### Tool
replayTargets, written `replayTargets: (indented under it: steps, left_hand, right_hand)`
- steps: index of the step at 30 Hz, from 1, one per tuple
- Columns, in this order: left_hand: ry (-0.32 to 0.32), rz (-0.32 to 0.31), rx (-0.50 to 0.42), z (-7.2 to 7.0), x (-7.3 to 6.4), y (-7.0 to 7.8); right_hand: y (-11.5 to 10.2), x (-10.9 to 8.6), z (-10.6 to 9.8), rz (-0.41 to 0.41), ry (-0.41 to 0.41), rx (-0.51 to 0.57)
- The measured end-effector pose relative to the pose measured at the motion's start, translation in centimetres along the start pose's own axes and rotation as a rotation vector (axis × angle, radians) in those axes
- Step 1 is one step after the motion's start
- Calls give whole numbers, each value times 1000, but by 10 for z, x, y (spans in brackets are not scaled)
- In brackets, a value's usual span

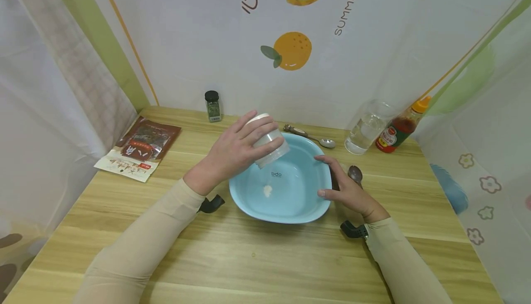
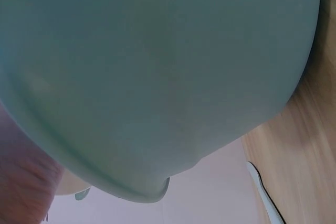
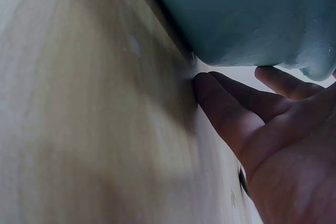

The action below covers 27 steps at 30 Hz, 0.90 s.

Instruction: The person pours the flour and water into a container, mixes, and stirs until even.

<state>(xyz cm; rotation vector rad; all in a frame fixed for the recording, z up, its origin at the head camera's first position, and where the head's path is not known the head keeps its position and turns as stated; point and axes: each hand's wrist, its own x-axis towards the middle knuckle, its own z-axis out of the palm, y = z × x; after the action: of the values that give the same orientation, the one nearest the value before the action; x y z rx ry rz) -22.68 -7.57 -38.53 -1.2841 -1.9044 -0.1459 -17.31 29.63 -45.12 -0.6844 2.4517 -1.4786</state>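
My left hand (image 1: 244,147) grips a translucent white jar (image 1: 271,149), tipped with its mouth downward over a light blue basin (image 1: 298,202). A small heap of white powder (image 1: 267,190) lies on the basin's floor below the jar. At the basin's right side, my right hand (image 1: 350,193) holds the rim, thumb and a fingertip over the edge. Its other fingers (image 3: 226,103) reach under the outer wall in the right wrist view. The left wrist view is mostly filled by the basin's outside, with part of the left hand (image 2: 23,177) at the lower left.
Behind the basin lies a metal spoon (image 1: 326,143); a dark spoon (image 1: 355,173) is by the right hand. A glass of water (image 1: 362,133) and a red sauce bottle (image 1: 396,131) stand back right. A spice jar (image 1: 213,107) and a brown packet (image 1: 141,147) are at left.
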Motion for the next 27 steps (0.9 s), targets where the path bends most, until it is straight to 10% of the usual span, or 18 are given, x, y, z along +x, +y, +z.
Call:
replayTargets:
  steps: [27]
  left_hand:
    - [1,21,3,0,0,1]
  right_hand:
    - [0,0,-1,2,-6,-4]
